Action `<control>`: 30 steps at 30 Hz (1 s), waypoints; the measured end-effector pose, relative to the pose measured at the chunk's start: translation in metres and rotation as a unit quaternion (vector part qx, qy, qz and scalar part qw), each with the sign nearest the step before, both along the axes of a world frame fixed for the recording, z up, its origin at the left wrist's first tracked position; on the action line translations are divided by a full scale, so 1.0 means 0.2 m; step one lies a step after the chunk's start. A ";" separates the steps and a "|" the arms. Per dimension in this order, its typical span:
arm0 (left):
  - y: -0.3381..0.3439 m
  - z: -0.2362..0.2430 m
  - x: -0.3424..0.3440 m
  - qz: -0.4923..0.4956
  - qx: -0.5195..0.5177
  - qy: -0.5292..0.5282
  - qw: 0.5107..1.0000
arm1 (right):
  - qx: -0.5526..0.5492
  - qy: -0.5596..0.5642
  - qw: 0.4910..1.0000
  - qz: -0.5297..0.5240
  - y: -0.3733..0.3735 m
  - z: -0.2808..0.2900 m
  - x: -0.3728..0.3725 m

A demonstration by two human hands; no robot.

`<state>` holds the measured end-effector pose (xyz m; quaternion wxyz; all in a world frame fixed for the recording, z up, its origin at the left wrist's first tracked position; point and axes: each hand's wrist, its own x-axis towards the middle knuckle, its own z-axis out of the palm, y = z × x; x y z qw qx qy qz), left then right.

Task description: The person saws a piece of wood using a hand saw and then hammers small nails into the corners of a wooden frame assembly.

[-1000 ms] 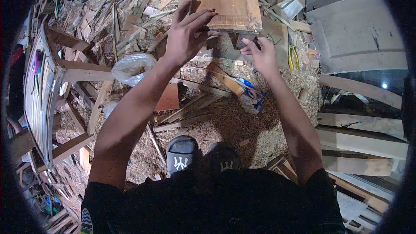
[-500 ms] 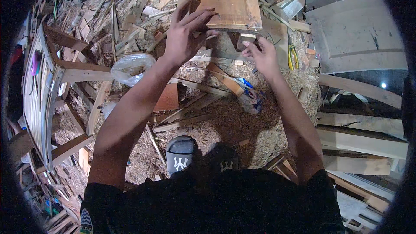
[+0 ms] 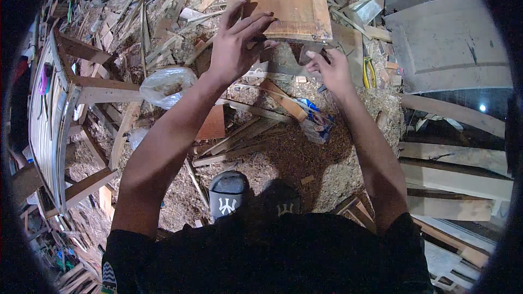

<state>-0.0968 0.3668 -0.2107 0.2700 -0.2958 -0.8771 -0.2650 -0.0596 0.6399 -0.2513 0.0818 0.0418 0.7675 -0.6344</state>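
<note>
A wooden panel (image 3: 283, 0) with a raised frame lies ahead of me, its near end toward me. My left hand (image 3: 239, 43) is raised at the panel's near left corner with its fingers spread and nothing visible in them. Beside the near right corner, my right hand (image 3: 331, 69) is closed, thumb against fingers, on a small flat dark piece (image 3: 310, 53). Its exact kind I cannot make out. Below the panel end, wood shavings (image 3: 348, 169) and offcuts cover the floor.
Yellow-handled pliers (image 3: 369, 73) lie right of my right hand. A clear plastic bag (image 3: 168, 84) sits to the left, near a wooden frame (image 3: 103, 95). A blue wrapper (image 3: 316, 122) lies among scraps. Large boards (image 3: 452, 49) stand at the right, above stacked curved timbers (image 3: 457, 158).
The small piece in my right hand has turned: its pale edge showed before, and now a dark flat face shows. My left hand has shifted slightly.
</note>
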 end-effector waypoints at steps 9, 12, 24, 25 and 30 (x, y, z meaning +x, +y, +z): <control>0.01 -0.01 0.00 0.000 0.008 -0.005 1.000 | -0.034 0.001 0.999 0.000 0.02 -0.03 -0.01; 0.00 -0.01 0.00 0.004 -0.003 0.001 1.000 | -0.022 0.004 1.000 0.008 0.01 -0.02 -0.01; 0.02 -0.01 0.02 0.020 0.002 -0.013 1.000 | -0.033 0.029 0.999 0.013 0.01 -0.04 -0.02; 0.02 -0.01 0.02 0.022 0.001 -0.019 1.000 | -0.031 0.020 0.999 0.006 0.01 -0.04 -0.02; 0.02 -0.02 0.01 0.016 0.005 -0.009 1.000 | -0.023 0.021 1.000 0.001 0.01 -0.04 -0.02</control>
